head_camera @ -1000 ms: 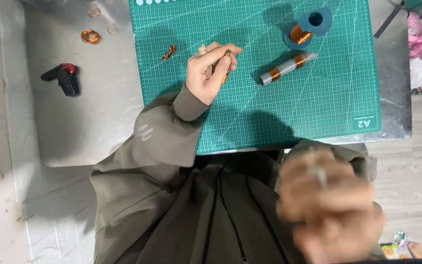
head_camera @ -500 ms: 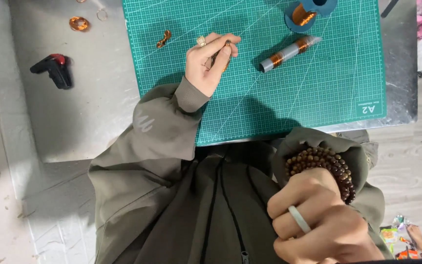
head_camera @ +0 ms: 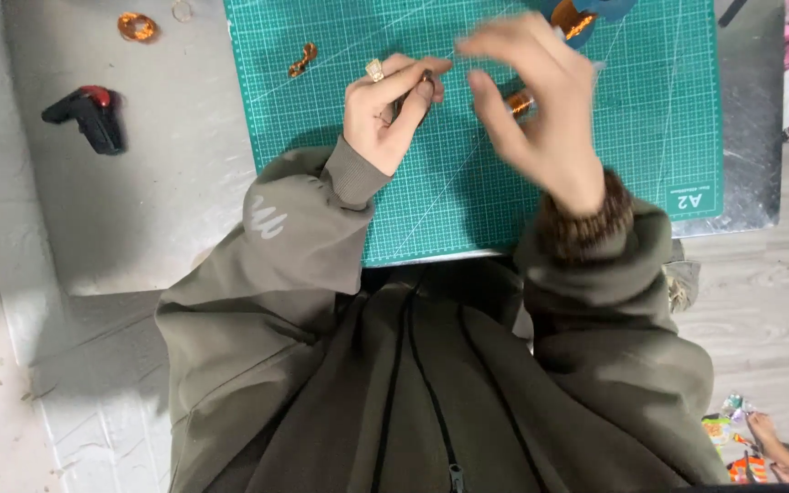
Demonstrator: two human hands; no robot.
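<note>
Risen from lap since prev frame: right hand (head_camera: 531, 100), blurred, fingers spread, empty, above green cutting mat (head_camera: 650, 119). Left hand (head_camera: 390, 110) pinched on small dark piece (head_camera: 425, 80), mostly hidden. Copper spool (head_camera: 570, 16) cut off at top edge.

Two hands over one green cutting mat (head_camera: 650, 110). One small copper piece (head_camera: 302, 59) sits near the mat's left edge, one copper ring (head_camera: 137, 26) and one black-and-red tool (head_camera: 91, 114) on the table beside it.
</note>
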